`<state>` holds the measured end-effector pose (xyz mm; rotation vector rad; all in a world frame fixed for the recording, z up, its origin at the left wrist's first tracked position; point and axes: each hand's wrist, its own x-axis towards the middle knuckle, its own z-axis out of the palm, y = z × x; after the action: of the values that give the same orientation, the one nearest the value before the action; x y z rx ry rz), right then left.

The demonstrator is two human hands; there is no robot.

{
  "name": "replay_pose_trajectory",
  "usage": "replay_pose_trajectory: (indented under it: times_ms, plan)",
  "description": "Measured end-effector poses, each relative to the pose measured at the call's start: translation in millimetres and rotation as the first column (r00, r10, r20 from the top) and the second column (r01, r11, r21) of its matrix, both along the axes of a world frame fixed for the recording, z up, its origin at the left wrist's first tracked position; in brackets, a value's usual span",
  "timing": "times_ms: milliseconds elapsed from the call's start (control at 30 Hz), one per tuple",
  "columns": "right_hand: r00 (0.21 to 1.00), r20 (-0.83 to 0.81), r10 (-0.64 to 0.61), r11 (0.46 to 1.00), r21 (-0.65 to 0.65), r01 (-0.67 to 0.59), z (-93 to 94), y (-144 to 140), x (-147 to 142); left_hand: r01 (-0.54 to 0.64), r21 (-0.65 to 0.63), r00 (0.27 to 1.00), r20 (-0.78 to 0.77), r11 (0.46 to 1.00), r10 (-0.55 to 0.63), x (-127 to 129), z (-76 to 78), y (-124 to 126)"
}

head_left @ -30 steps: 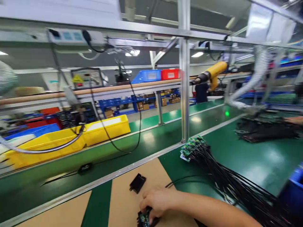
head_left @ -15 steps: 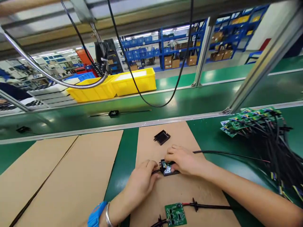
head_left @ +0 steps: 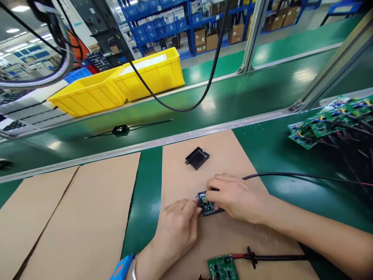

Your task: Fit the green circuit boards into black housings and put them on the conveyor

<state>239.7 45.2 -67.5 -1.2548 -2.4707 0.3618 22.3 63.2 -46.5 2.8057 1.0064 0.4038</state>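
Cardboard (head_left: 180, 171) on your bench (head_left: 148, 202) carries a black case (head_left: 210, 213) holding a circuit board (head_left: 207, 207), your right hand (head_left: 236, 196) pinching the case, your left hand (head_left: 177, 223) at its end, hold unclear. Seating the board seems underway, needing even pressure; beyond lie an empty black cover (head_left: 197, 158) and yellow bins (head_left: 151, 79), one holding something white.

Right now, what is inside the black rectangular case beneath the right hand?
A green circuit board shows inside the case; the right hand covers its right part, hiding what's there.
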Motion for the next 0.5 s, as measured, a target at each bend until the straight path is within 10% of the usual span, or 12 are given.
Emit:
replay_pose_trajectory:
  times_ms: [200, 500]
  plan:
    - [1.0, 0.021, 0.008, 1.0, -0.025, -0.007, -0.7, -3, 0, -0.061, -0.153, 0.997, -0.049, 0.986, 0.054, 0, 0.5, 0]
    - [0.999, -0.016, 0.048, 0.998, -0.026, -0.048, 5.1, -2, -1, 0.211, 0.318, 0.912, -0.405, 0.925, -0.068, 12, 11.0, -6]
